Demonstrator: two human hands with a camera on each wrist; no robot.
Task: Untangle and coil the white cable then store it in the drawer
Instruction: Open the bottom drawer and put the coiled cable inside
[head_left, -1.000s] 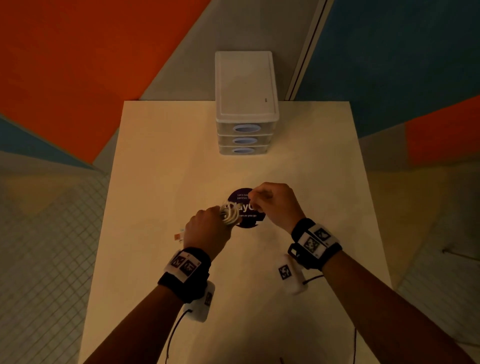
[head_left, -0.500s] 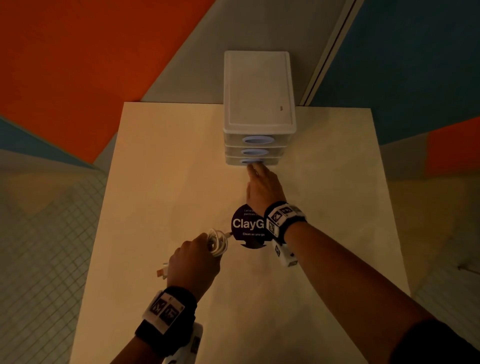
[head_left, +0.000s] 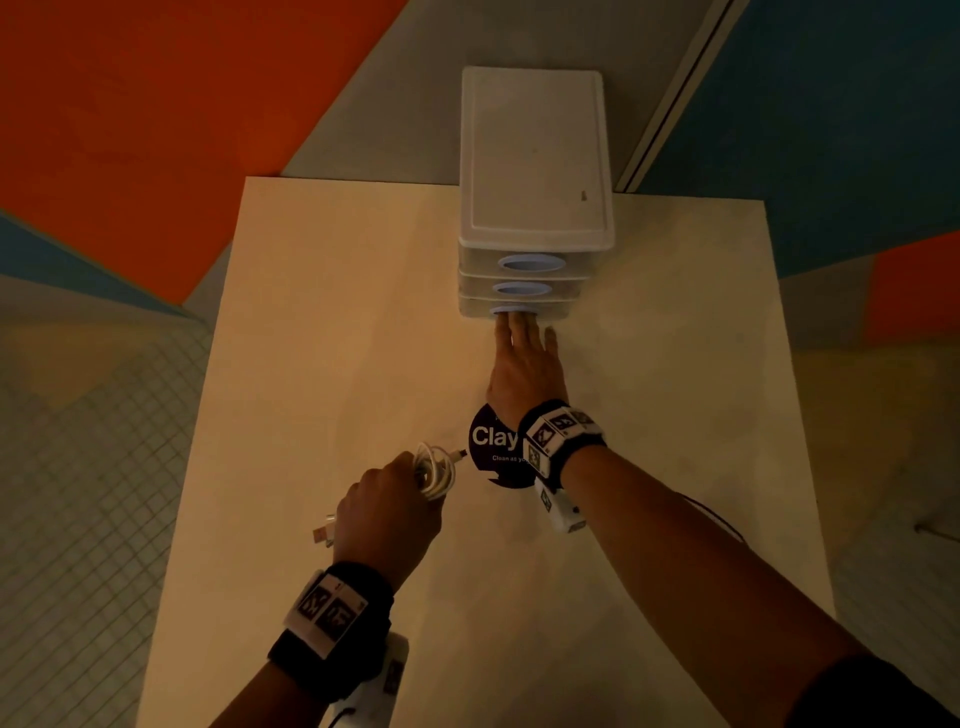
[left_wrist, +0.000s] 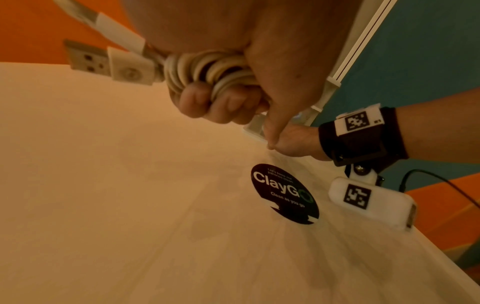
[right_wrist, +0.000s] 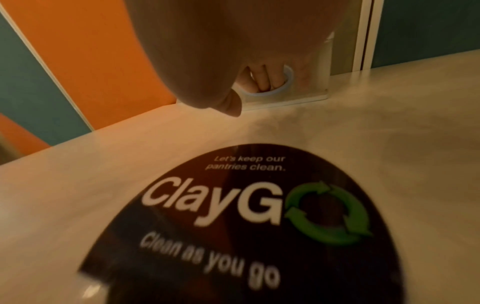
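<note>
The white cable (head_left: 436, 470) is wound into a small coil, and my left hand (head_left: 389, 514) grips it just above the table. In the left wrist view the loops (left_wrist: 215, 70) sit under my curled fingers (left_wrist: 197, 100), with two USB plugs (left_wrist: 85, 59) sticking out to the left. A white three-drawer unit (head_left: 535, 156) stands at the table's far edge, all drawers closed. My right hand (head_left: 524, 358) reaches to the bottom drawer (head_left: 556, 310). Its fingers (right_wrist: 262, 80) are hooked into the drawer's blue-rimmed handle hole (right_wrist: 287, 86).
A round dark "ClayGo" sticker (head_left: 493, 447) lies flat on the pale table (head_left: 311, 338) between my hands, partly under my right wrist. Orange and blue wall panels rise behind the table; tiled floor lies to the left.
My right hand let go of the cable and reached forward into the bottom drawer's handle hole. My left hand drew back toward me and to the left, keeping the coil.
</note>
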